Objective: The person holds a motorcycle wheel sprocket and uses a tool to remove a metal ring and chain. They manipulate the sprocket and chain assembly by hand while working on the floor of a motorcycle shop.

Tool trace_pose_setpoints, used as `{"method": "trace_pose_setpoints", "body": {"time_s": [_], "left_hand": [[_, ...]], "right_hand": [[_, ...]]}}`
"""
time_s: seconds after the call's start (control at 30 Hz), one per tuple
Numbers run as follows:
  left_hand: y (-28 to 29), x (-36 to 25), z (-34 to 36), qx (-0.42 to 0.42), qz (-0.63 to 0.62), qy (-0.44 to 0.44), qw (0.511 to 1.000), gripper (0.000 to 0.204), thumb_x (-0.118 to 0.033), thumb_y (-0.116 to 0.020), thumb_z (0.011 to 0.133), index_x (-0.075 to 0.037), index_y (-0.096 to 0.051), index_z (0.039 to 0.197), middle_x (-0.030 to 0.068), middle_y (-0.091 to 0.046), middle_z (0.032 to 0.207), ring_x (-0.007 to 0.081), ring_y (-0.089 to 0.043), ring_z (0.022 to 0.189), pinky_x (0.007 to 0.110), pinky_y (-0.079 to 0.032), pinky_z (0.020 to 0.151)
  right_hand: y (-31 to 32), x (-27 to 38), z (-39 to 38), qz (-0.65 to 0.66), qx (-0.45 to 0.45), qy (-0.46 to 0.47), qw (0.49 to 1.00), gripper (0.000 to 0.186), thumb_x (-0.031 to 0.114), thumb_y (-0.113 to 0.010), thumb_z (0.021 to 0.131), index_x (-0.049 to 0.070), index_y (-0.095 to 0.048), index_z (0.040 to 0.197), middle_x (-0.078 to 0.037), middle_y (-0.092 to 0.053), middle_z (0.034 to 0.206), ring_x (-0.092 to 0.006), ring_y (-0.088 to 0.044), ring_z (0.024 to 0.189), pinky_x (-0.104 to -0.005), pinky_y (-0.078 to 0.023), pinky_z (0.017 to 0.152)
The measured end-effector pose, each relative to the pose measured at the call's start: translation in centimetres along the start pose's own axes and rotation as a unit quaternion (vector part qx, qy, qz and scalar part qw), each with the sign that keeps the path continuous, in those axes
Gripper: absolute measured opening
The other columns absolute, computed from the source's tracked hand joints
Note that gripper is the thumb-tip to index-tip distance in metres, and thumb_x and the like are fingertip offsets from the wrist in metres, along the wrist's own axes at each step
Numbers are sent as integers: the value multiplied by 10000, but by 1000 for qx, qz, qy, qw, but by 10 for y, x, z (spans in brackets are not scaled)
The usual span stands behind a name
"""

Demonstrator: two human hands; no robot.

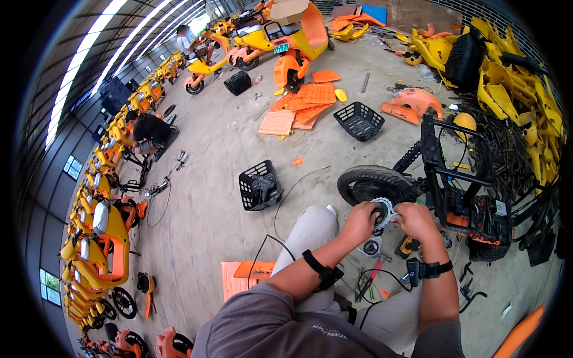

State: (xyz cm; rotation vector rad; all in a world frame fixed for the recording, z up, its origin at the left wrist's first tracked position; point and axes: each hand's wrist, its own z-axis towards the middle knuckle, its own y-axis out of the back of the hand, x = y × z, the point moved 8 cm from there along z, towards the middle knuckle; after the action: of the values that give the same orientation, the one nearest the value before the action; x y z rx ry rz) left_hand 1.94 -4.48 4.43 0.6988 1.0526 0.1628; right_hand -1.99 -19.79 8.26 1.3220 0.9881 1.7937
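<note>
From my remote seat I see the silver toothed ring (387,209) between 2 grips, just below the black wheel (365,184) in view: left hand (360,221) clasping its left side, right hand (415,219) pinching its right, seemingly equally near.

A: We're looking down a long hall now, pale grey concrete floor (206,197) spreading wide beneath us!

B: And up we go: long bright strips (79,62) streak along the dark roof, pouring light over us!

A: On our left, the grey panelled wall (55,209), with one window (73,167) farther along and another window (49,286) nearer us!

B: Top right, we've got dark brickwork (462,9), a brown board (415,17) standing up against it!

A: And at the far end, we catch a glaring bright patch (202,24)!
</note>
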Motion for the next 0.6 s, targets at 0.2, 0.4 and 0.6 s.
{"method": "trace_pose_setpoints", "body": {"time_s": [0.2,0.4,0.6], "left_hand": [[12,10,-7,-34,15,22,999,238,-93,-685,868,-5,-694,1089,197,-670,1029,407,-624,992,455,-502,872],[9,17,-6,-7,17,45,999,237,-123,-702,858,-3,-701,1062,209,-673,1038,410,-625,996,464,-503,879],[13,19,-7,-13,20,39,999,226,-129,-710,846,8,-696,1025,216,-676,1016,413,-625,988,473,-499,873]], "right_hand": [[-5,13,7,-1,24,-1,1000,201,225,-752,810,48,-695,887,-168,-686,900,-395,-657,877,-495,-507,745],[-10,18,10,1,34,6,999,189,195,-742,819,28,-673,874,-176,-675,891,-409,-648,869,-498,-507,744],[-15,19,14,7,28,11,1000,199,211,-745,814,38,-686,894,-177,-688,915,-401,-658,876,-494,-514,748]]}}
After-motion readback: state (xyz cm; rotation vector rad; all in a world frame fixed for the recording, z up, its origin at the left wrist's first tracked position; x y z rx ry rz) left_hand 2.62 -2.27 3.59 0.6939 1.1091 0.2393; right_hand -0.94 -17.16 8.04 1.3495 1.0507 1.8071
